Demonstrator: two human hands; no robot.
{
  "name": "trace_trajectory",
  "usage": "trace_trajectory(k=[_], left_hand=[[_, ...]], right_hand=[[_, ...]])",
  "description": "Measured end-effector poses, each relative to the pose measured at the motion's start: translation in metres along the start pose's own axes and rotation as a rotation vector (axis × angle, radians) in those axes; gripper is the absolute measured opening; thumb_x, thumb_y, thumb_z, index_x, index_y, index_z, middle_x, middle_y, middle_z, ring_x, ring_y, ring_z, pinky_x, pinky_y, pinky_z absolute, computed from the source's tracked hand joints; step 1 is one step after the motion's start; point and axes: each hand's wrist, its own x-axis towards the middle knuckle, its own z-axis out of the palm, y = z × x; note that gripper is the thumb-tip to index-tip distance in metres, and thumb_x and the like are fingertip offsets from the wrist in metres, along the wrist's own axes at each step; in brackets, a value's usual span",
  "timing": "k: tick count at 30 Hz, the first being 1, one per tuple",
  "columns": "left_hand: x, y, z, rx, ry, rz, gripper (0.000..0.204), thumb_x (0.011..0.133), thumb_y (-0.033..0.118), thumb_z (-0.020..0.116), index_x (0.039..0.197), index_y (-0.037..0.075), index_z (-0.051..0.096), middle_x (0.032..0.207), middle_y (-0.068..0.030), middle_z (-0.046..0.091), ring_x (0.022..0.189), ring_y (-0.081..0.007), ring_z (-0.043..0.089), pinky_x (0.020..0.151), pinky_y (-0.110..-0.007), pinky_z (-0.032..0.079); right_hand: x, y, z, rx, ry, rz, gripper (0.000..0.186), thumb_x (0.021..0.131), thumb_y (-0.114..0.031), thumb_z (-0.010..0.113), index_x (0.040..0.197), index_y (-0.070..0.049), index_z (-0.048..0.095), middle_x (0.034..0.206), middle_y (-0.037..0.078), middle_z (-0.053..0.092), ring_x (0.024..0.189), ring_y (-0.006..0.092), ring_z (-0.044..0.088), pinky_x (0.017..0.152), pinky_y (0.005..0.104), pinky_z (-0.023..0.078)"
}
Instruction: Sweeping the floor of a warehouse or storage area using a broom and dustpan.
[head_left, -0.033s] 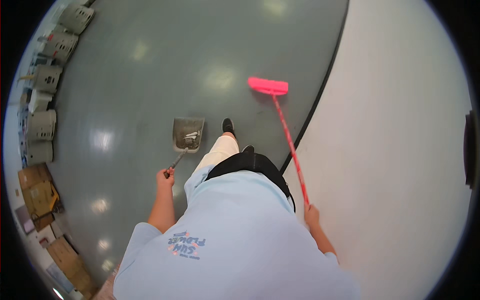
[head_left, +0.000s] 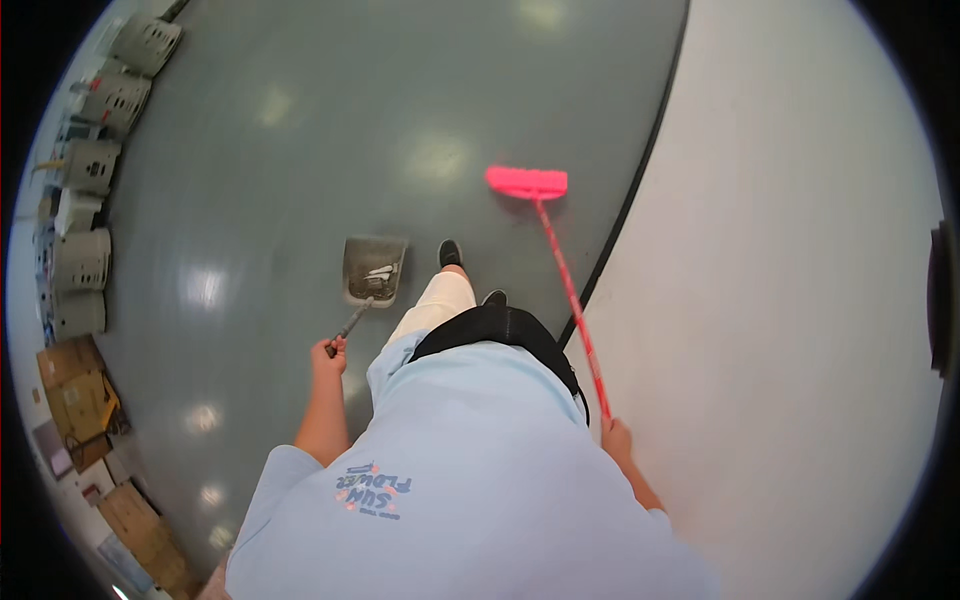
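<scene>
My left hand (head_left: 328, 352) is closed around the dark handle of a grey dustpan (head_left: 357, 250). Inside the pan lie small white scraps and some dark debris. On the other side, my right hand (head_left: 617, 439) grips the upper end of a long pink-red broom handle. The broom's bright pink head (head_left: 528, 183) is farther ahead, beside the dark strip at the wall's foot and well apart from the dustpan. Whether its bristles touch the floor I cannot tell.
A white wall (head_left: 780, 300) runs along the right, with a black baseboard strip (head_left: 650, 160). Several grey bins (head_left: 80, 260) line the left edge. Cardboard boxes (head_left: 75, 385) stand nearer on that side. My dark shoe (head_left: 450, 252) is on the grey floor (head_left: 290, 170).
The broom head has shifted slightly left and toward me, its handle and my right hand following. The dustpan has barely moved.
</scene>
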Motion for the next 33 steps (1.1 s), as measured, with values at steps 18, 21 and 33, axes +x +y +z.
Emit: trace_trajectory(k=[18,21,33], left_hand=[[0.068,0.007,-0.030,0.080,-0.067,-0.038,0.010,0.069,0.001,0.041,0.067,-0.007,0.035,0.059,-0.0129,0.040,0.052,-0.0221,0.046,0.052,-0.026,0.050],[0.094,0.004,-0.039,0.069,-0.078,-0.021,0.010,0.068,0.000,0.041,0.067,-0.008,0.036,0.058,-0.0133,0.040,0.052,-0.0242,0.046,0.051,-0.026,0.050],[0.075,-0.018,-0.045,0.377,-0.239,0.260,0.004,0.067,0.000,0.039,0.066,-0.003,0.037,0.055,-0.0113,0.041,0.047,-0.0194,0.045,0.055,-0.034,0.049]], right_hand=[[0.151,-0.109,0.218,0.432,-0.228,0.249,0.048,0.075,-0.042,0.037,0.075,0.004,0.052,0.067,0.022,0.053,0.064,0.0334,0.054,0.056,0.0411,0.042],[0.246,-0.149,0.187,0.559,-0.202,0.229,0.051,0.074,-0.044,0.037,0.066,0.004,0.049,0.043,0.014,0.047,0.038,0.0264,0.050,0.037,0.0383,0.036],[0.218,-0.090,0.101,0.579,0.245,0.097,0.049,0.076,-0.045,0.033,0.059,-0.001,0.045,0.043,0.010,0.044,0.036,0.0216,0.046,0.036,0.0336,0.037]])
